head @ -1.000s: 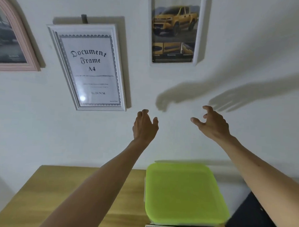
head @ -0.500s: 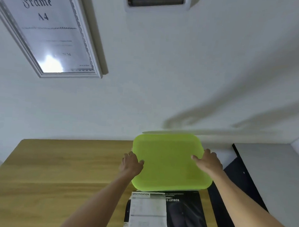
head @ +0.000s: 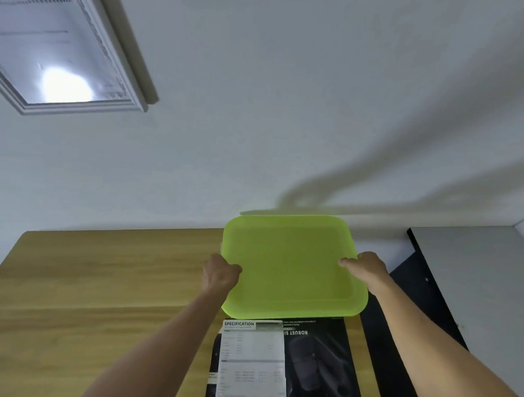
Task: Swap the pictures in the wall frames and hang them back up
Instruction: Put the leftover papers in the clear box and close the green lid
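A green lid [head: 291, 265] is gripped at its two side edges, above the far right part of a wooden table [head: 101, 281]. The left hand [head: 220, 271] is curled round the left edge, thumb laid on top; the right hand [head: 364, 266] is clamped on the right edge, its thumb pointing left across the surface. Both forearms are stretched forward from the near edge. A dark poster [head: 316, 365] with a white specification sheet [head: 252, 363] on it is laid on the table just near of the lid. A white document frame [head: 80, 70] is hung on the wall [head: 288, 109], far left, well apart from the hands.
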Demonstrator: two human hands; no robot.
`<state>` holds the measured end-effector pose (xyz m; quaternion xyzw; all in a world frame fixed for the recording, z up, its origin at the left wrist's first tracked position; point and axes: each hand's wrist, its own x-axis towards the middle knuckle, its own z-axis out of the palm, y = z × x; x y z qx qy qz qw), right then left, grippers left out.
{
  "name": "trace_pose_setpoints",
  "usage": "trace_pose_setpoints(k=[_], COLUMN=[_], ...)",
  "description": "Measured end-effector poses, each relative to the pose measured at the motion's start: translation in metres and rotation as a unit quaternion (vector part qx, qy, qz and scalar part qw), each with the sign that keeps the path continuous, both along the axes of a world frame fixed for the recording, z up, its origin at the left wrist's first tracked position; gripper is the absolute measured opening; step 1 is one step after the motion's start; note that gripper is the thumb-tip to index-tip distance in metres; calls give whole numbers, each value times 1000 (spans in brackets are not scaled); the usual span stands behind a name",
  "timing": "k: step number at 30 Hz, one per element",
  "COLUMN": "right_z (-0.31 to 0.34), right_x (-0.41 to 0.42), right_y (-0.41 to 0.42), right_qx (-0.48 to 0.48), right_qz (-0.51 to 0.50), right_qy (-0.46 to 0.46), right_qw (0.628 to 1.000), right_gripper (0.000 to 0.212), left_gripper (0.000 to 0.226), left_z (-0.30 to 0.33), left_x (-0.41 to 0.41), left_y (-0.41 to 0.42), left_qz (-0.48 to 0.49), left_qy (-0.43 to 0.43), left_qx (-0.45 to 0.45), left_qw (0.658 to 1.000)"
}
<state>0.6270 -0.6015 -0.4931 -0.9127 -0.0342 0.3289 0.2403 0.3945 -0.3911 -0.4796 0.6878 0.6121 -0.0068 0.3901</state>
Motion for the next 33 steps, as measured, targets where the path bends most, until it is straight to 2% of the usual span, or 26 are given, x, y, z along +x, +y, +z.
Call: trace_pose_setpoints(k=[4, 12, 16, 20, 25, 31, 33], right_z=[-18, 4, 13, 26, 49, 39, 30], right_x=[13, 8, 5, -5, -50, -127, -153], right_y=[-6, 1, 5, 10, 35, 92, 113], right_qx=[29, 79, 80, 114, 161, 152, 135], right_qz=[-12, -51, -31, 8, 88, 138, 164], right_qy=[19, 31, 8, 21, 79, 45, 19], right_qw=[999, 995, 996, 993, 980, 978, 977], right_gripper=[57, 46, 51, 91, 83, 73, 85], left_gripper=[43, 28, 27, 30, 35, 51, 50], left_z=[-4, -6, -3, 6, 10, 15, 15], left_x=[-1, -11, -20, -41, -89, -164, -190], left_y=[10, 16, 21, 36, 71, 116, 133], left_qz=[54, 69, 71, 73, 65, 51, 60], left_qy=[-45, -93, -116, -147, -170, -115, -99], left_qx=[-45, -54, -48, -63, -63, -19, -24], left_qw=[997, 992, 990, 984, 981, 992, 993])
